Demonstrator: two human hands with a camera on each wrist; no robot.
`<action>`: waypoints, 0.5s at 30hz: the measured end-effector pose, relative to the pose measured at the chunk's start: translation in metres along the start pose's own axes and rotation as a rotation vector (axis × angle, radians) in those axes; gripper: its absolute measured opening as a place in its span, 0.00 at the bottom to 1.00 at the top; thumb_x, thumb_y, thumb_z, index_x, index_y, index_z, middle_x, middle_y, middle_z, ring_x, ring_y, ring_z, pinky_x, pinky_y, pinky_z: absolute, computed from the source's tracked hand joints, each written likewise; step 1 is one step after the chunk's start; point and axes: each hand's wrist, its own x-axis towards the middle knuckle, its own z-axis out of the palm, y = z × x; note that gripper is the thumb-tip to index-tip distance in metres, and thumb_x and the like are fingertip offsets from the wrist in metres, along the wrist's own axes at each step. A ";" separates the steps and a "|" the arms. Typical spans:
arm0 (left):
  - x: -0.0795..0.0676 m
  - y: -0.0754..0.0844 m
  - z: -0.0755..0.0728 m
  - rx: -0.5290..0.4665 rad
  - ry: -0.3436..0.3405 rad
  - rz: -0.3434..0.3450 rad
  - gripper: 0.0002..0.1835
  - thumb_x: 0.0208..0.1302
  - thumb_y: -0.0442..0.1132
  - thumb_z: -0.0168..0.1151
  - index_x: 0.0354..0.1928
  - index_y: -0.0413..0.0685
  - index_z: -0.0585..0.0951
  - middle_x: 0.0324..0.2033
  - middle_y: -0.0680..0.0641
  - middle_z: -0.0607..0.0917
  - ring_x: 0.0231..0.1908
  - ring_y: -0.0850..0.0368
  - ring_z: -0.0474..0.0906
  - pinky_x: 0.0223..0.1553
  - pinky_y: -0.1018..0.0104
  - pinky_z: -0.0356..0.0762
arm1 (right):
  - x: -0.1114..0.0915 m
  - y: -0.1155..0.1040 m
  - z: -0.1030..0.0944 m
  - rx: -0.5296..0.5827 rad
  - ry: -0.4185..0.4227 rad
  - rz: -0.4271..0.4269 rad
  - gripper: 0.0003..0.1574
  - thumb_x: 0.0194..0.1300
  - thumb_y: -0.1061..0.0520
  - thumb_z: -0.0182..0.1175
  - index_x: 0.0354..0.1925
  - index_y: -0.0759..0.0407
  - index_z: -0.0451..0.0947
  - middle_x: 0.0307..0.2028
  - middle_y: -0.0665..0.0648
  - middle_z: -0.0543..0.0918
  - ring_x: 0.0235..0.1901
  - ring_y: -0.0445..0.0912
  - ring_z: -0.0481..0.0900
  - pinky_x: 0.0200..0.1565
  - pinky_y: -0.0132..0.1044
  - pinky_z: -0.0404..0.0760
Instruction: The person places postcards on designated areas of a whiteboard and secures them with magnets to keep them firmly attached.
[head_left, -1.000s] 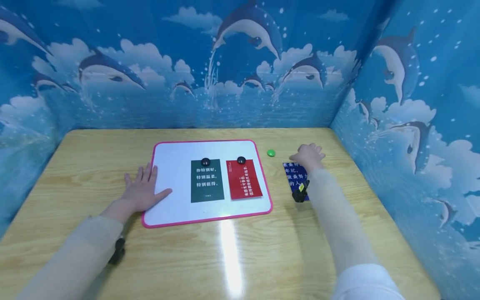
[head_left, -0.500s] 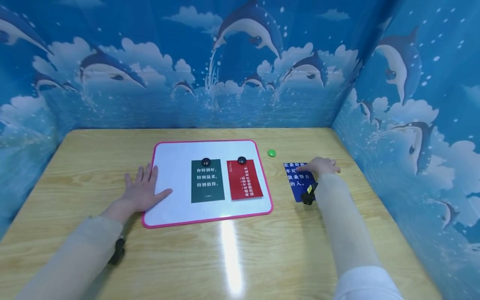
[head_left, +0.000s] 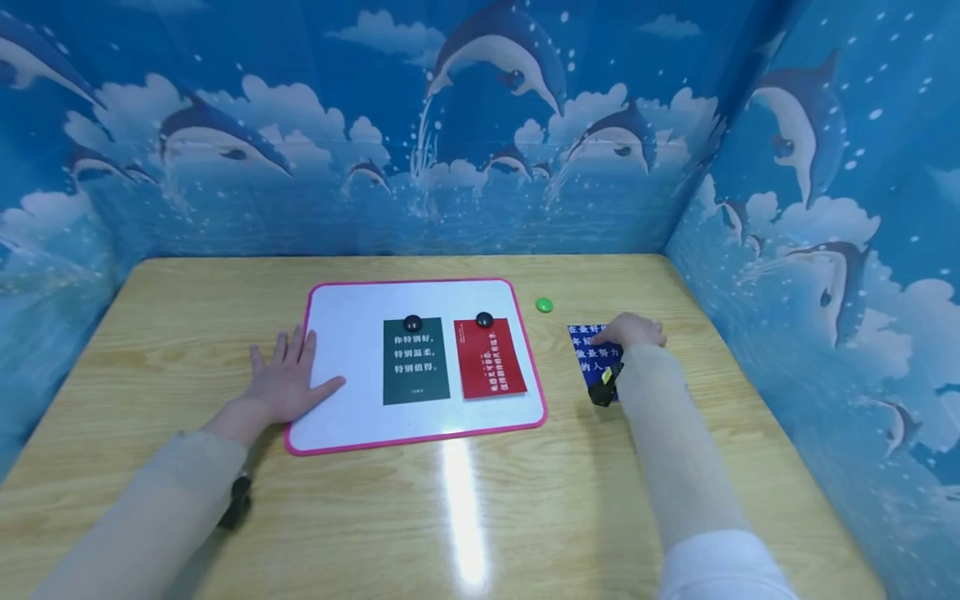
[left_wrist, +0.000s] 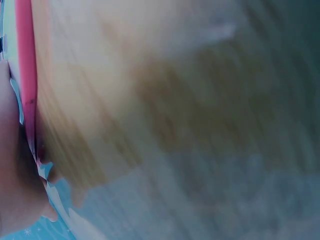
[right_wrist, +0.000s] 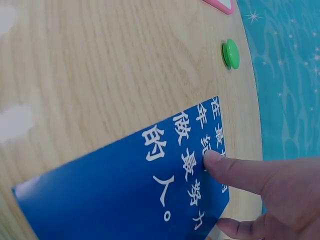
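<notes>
A blue card (head_left: 592, 354) with white Chinese characters lies on the table to the right of the whiteboard. My right hand (head_left: 636, 330) grips its right side; the right wrist view has the thumb (right_wrist: 235, 172) on the printed face and a finger (right_wrist: 240, 227) at the edge. My left hand (head_left: 279, 385) rests with spread fingers on the left edge of a pink-rimmed whiteboard (head_left: 345, 333). On that board lie a green card (head_left: 415, 379) and a red card (head_left: 480, 375), each under a black round magnet (head_left: 412, 323) at its top.
Between the board and the blue card, towards the back, sits a green round magnet (head_left: 544, 305). The wooden table (head_left: 360, 517) ends against a dolphin-printed curtain (head_left: 300, 200) at the back and right. Glare streaks the table's front.
My right hand moved right across the blue card to its right side, then shifted slightly back left, with the fingers now more curled. The left hand has stayed put.
</notes>
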 end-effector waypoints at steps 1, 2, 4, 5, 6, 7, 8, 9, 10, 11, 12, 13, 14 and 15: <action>0.000 0.000 0.000 0.000 -0.001 0.000 0.58 0.58 0.71 0.46 0.71 0.34 0.37 0.70 0.29 0.36 0.68 0.26 0.30 0.60 0.27 0.18 | -0.002 0.000 0.000 0.016 -0.011 -0.003 0.49 0.57 0.37 0.60 0.62 0.71 0.63 0.58 0.75 0.66 0.58 0.63 0.62 0.58 0.52 0.67; 0.000 0.001 0.000 -0.002 -0.001 0.000 0.58 0.58 0.71 0.46 0.71 0.34 0.37 0.70 0.29 0.36 0.68 0.26 0.31 0.60 0.27 0.18 | -0.004 0.001 -0.001 0.031 -0.023 -0.009 0.49 0.58 0.37 0.60 0.62 0.71 0.63 0.59 0.74 0.66 0.58 0.63 0.62 0.59 0.52 0.67; -0.001 0.001 -0.001 -0.005 0.001 0.001 0.58 0.58 0.70 0.47 0.71 0.34 0.38 0.70 0.28 0.36 0.68 0.26 0.31 0.60 0.27 0.19 | -0.007 0.001 -0.002 0.060 -0.046 -0.025 0.49 0.59 0.38 0.59 0.63 0.72 0.62 0.61 0.73 0.65 0.59 0.63 0.63 0.60 0.52 0.66; -0.001 0.001 -0.001 -0.006 0.004 0.002 0.57 0.58 0.70 0.48 0.71 0.34 0.38 0.70 0.28 0.37 0.68 0.26 0.31 0.60 0.27 0.19 | -0.009 0.002 -0.002 0.074 -0.054 -0.031 0.49 0.59 0.38 0.59 0.63 0.72 0.61 0.61 0.73 0.66 0.59 0.63 0.64 0.61 0.51 0.66; -0.001 0.002 -0.001 -0.006 0.006 0.004 0.57 0.58 0.70 0.48 0.71 0.34 0.38 0.70 0.28 0.37 0.68 0.26 0.31 0.60 0.27 0.19 | -0.010 0.002 -0.003 0.084 -0.061 -0.037 0.48 0.59 0.39 0.59 0.63 0.72 0.61 0.62 0.72 0.66 0.60 0.63 0.64 0.62 0.51 0.65; -0.001 0.002 -0.001 -0.004 0.008 0.004 0.57 0.58 0.70 0.48 0.71 0.34 0.38 0.70 0.28 0.37 0.68 0.25 0.31 0.60 0.27 0.19 | -0.011 0.002 -0.003 0.094 -0.063 -0.045 0.48 0.59 0.39 0.59 0.63 0.73 0.61 0.62 0.72 0.66 0.60 0.62 0.65 0.62 0.51 0.65; -0.001 0.002 -0.002 -0.002 0.009 0.005 0.57 0.58 0.70 0.48 0.71 0.34 0.38 0.70 0.28 0.37 0.68 0.25 0.31 0.60 0.27 0.20 | -0.011 0.003 -0.003 0.101 -0.061 -0.052 0.47 0.60 0.40 0.59 0.63 0.73 0.61 0.62 0.72 0.66 0.60 0.62 0.66 0.62 0.51 0.65; -0.002 0.002 -0.002 0.000 0.009 0.005 0.57 0.58 0.70 0.47 0.71 0.33 0.38 0.70 0.28 0.37 0.68 0.25 0.31 0.60 0.27 0.20 | -0.010 0.003 -0.002 0.108 -0.061 -0.058 0.48 0.59 0.40 0.59 0.63 0.73 0.61 0.62 0.72 0.66 0.60 0.62 0.66 0.62 0.51 0.66; -0.002 0.003 -0.002 0.002 0.010 0.006 0.57 0.58 0.70 0.47 0.71 0.33 0.38 0.70 0.28 0.37 0.68 0.25 0.31 0.60 0.27 0.20 | -0.010 0.003 -0.003 0.115 -0.059 -0.059 0.47 0.59 0.40 0.60 0.63 0.73 0.61 0.62 0.72 0.67 0.60 0.62 0.67 0.62 0.50 0.66; -0.002 0.003 -0.002 0.001 0.010 0.007 0.57 0.58 0.70 0.48 0.71 0.33 0.38 0.70 0.28 0.37 0.68 0.25 0.31 0.60 0.27 0.20 | -0.009 0.004 -0.002 0.124 -0.055 -0.060 0.47 0.59 0.41 0.60 0.63 0.73 0.62 0.62 0.72 0.67 0.60 0.61 0.67 0.62 0.50 0.67; -0.002 0.003 -0.003 0.001 0.010 0.007 0.57 0.58 0.70 0.48 0.71 0.33 0.38 0.70 0.28 0.37 0.68 0.25 0.31 0.60 0.27 0.20 | -0.007 0.005 -0.001 0.135 -0.056 -0.058 0.48 0.58 0.40 0.61 0.63 0.73 0.62 0.62 0.72 0.67 0.60 0.62 0.68 0.62 0.50 0.67; -0.002 0.004 -0.003 0.003 0.010 0.007 0.57 0.58 0.69 0.48 0.71 0.33 0.39 0.70 0.28 0.37 0.68 0.25 0.31 0.60 0.27 0.20 | -0.004 0.005 0.000 0.147 -0.045 -0.052 0.49 0.56 0.40 0.63 0.62 0.73 0.63 0.61 0.72 0.68 0.59 0.62 0.69 0.60 0.50 0.69; -0.002 0.004 -0.003 0.004 0.010 0.008 0.57 0.58 0.69 0.48 0.71 0.33 0.39 0.70 0.28 0.37 0.68 0.25 0.31 0.60 0.27 0.20 | -0.001 0.006 0.001 0.170 -0.052 -0.042 0.50 0.55 0.40 0.64 0.63 0.73 0.62 0.62 0.72 0.67 0.60 0.62 0.68 0.61 0.50 0.69; -0.002 0.004 -0.003 0.004 0.010 0.007 0.57 0.59 0.69 0.48 0.71 0.33 0.39 0.70 0.28 0.37 0.68 0.25 0.31 0.60 0.27 0.20 | 0.001 0.007 0.002 0.198 -0.061 -0.029 0.51 0.55 0.40 0.64 0.63 0.73 0.61 0.63 0.72 0.66 0.60 0.62 0.68 0.62 0.50 0.68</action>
